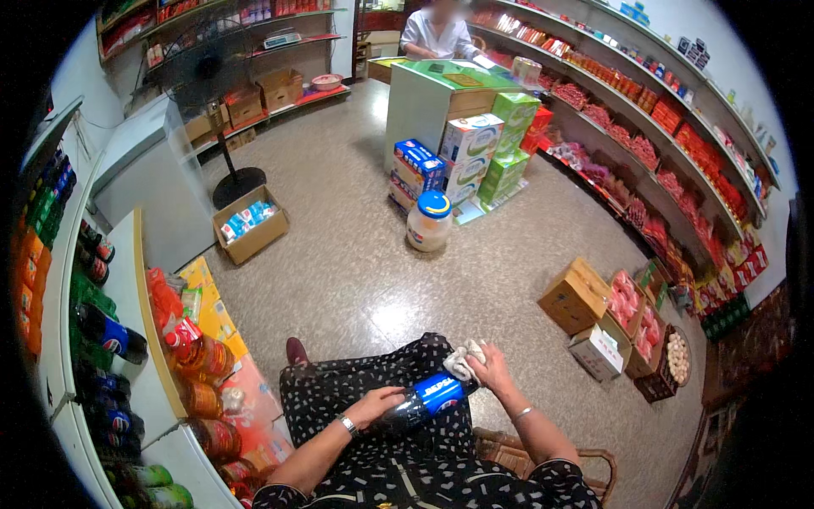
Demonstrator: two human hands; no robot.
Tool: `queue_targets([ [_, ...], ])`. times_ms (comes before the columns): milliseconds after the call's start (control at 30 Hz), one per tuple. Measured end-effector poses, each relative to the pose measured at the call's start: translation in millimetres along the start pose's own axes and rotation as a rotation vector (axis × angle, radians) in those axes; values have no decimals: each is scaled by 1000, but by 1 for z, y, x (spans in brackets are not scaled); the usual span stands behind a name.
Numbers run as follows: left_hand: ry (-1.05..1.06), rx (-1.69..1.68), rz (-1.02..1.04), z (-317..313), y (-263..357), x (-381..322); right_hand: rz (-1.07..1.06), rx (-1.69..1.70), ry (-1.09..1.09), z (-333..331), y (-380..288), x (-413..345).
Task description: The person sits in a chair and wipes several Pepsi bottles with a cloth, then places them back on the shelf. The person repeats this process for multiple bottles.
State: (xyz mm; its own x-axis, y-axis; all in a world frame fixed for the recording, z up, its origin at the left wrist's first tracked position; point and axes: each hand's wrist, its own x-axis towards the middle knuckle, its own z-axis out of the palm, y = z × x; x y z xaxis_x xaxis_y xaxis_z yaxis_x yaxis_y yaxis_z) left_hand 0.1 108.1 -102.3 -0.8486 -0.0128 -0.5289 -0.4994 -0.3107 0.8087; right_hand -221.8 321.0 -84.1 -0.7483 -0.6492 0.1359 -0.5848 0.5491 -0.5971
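Note:
A large Pepsi bottle (434,396) of dark drink with a blue label lies tilted across my lap. My left hand (378,407) holds it near one end, the fingers over its side. At the other end, my right hand (491,368) grips a crumpled whitish cloth (466,361), which is against or just above the bottle; contact cannot be told. Beneath them spreads the black patterned fabric (343,394) of my clothing.
Shelves with drink bottles (121,337) and large oil bottles (206,359) stand at my left. Cardboard boxes (575,296) and a basket of eggs (678,359) are on the right. Ahead are a lidded plastic jar (429,226), a carton of packets (254,232) and a counter (416,114) with a person (439,35) behind it.

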Motion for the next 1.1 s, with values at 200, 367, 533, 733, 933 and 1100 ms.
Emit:
queue_targets([
  [200, 184, 1031, 383, 25, 35, -38, 25, 35, 77, 4, -5, -9],
  [367, 151, 1197, 257, 27, 27, -25, 71, 247, 86, 12, 10, 0],
  [533, -46, 722, 162, 10, 39, -21, 266, 463, -67, 4, 7, 16],
  [733, -261, 62, -129, 4, 11, -12, 321, 612, -279, -8, 19, -2],
  [933, -281, 59, -126, -4, 1, 11, -68, 192, -10, 1, 8, -26],
  [1100, -148, 128, -78, -2, -14, 1, -447, 59, 9, 15, -83, -52],
])
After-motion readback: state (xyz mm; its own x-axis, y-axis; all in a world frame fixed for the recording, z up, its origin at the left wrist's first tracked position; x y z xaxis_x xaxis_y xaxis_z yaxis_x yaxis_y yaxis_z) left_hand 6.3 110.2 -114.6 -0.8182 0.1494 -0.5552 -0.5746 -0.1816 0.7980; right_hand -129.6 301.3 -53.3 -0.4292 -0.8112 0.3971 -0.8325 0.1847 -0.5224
